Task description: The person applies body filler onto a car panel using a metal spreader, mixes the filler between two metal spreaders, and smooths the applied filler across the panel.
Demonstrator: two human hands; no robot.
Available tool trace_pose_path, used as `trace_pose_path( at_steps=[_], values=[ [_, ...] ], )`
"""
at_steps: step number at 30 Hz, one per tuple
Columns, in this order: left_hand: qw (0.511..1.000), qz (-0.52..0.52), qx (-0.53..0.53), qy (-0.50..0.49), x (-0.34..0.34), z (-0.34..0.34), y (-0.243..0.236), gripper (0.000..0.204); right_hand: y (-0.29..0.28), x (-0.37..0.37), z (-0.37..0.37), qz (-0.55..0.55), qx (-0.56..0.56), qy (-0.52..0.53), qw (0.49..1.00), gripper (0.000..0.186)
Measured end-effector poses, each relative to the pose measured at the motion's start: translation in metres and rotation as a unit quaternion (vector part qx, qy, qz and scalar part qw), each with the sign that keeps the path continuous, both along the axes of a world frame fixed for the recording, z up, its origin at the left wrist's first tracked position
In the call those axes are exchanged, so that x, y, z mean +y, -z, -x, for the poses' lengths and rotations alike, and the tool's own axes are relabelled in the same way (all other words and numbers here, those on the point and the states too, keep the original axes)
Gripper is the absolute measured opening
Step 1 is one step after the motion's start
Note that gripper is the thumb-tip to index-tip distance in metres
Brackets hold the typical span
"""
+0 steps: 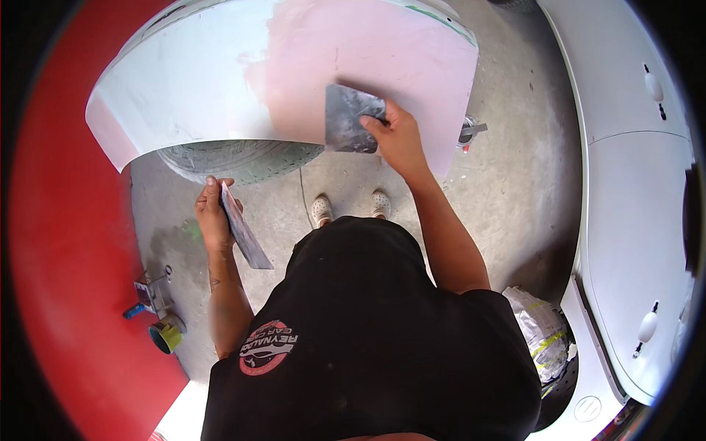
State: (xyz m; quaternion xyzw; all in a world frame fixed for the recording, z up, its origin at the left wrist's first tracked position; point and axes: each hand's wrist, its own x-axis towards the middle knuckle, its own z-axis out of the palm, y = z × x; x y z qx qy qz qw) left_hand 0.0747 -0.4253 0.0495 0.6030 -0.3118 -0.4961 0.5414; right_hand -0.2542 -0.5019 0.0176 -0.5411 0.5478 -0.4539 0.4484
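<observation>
Plate (343, 131), square, smeared grey: clamped between thumb and fingers of right hand (401, 140), held over pink area at right of curved white car panel (198, 88); contact cannot be told. Second plate (246, 231), thin: gripped at far end by left hand (212, 213), tilted, apart from panel. Tyre (246, 158): partly covered by panel. Floor (515, 140): grey, stained.

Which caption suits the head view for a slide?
Right hand holds flat grey plate at pale car panel; left hand holds second plate.
</observation>
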Motion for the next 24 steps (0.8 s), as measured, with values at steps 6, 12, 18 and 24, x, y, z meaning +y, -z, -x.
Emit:
trace_pose_path(
  at_steps=[6, 12, 18, 24],
  values=[
    [0.999, -0.025, -0.043, 0.015, 0.009, 0.005, 0.012, 0.039, -0.028, -0.024, 0.021, 0.018, 0.041, 0.073, 0.996, 0.022],
    [0.999, -0.033, -0.029, 0.016, 0.019, 0.007, 0.011, 0.038, -0.035, -0.031, 0.014, 0.059, 0.06, 0.062, 0.995, 0.023],
    [0.997, -0.014, -0.055, 0.061, 0.016, 0.026, -0.012, 0.034, -0.055, 0.009, -0.06, 0.122, 0.213, -0.264, 0.933, 0.024],
    [0.993, -0.043, 0.002, 0.111, 0.02, -0.005, 0.021, 0.032, -0.03, 0.051, -0.078, 0.102, 0.084, -0.312, 0.941, 0.03]
  ],
)
